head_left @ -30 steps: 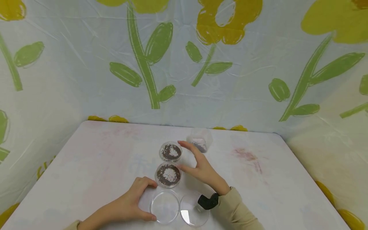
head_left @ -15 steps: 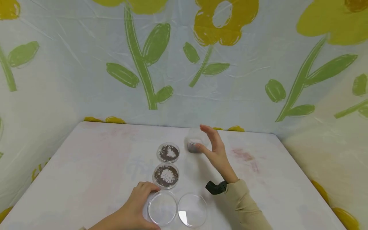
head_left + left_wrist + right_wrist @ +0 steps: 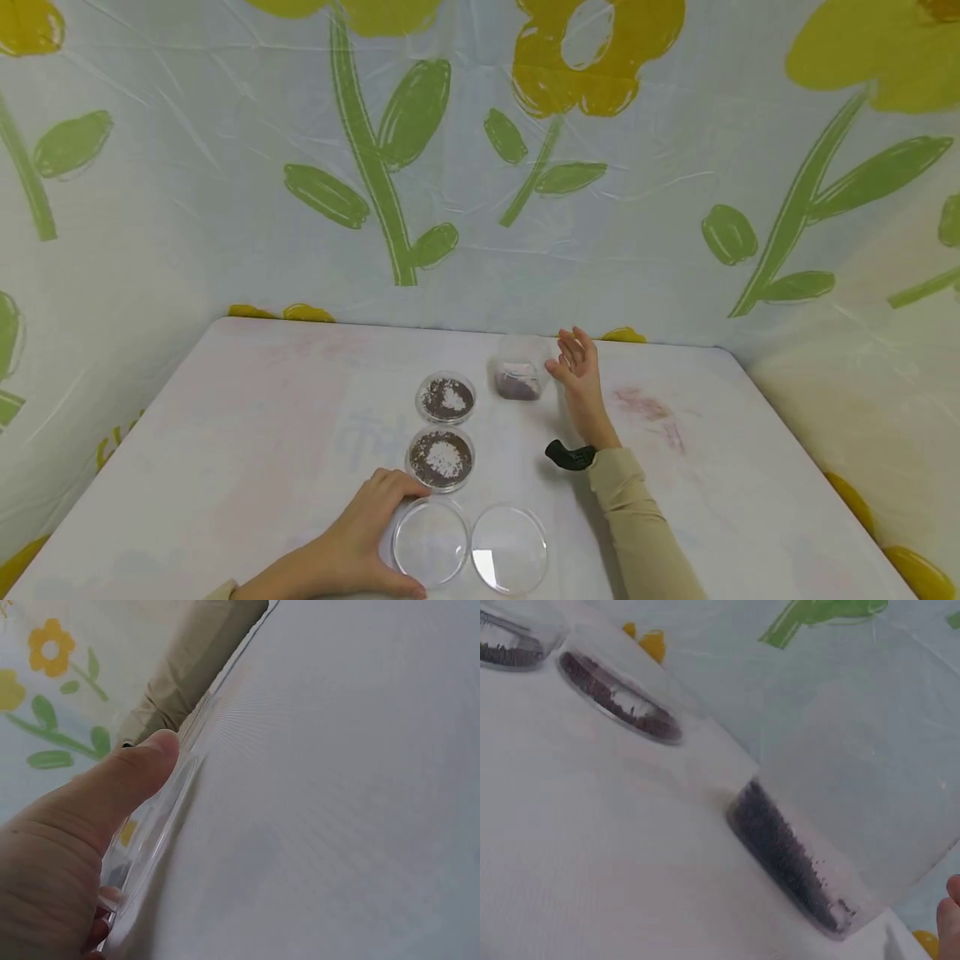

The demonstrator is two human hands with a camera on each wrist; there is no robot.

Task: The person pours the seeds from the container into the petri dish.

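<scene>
In the head view my left hand (image 3: 360,533) spans a clear petri dish (image 3: 431,543) at the front of the table. Its thumb and fingers hold the rim from opposite sides. The left wrist view shows the thumb on the edge of the dish (image 3: 161,825), fingertips at the far side. My right hand (image 3: 583,392) hangs beside a translucent container (image 3: 517,379), fingers loosely bent, holding nothing. Dark grains with a pale layer above fill the bottom of that container (image 3: 787,859). In the right wrist view only the fingertips of my right hand (image 3: 950,919) show.
Behind the clear dish stand two petri dishes, a nearer one (image 3: 440,458) and a farther one (image 3: 446,398), both with dark grains and white bits. Another clear round dish or lid (image 3: 510,550) lies right of the held one. A flower-printed sheet (image 3: 465,200) hangs behind the table (image 3: 262,433).
My right hand has moved from beside the two filled dishes rightward to the far side of the table, by the container. My left hand has closed farther round the clear dish.
</scene>
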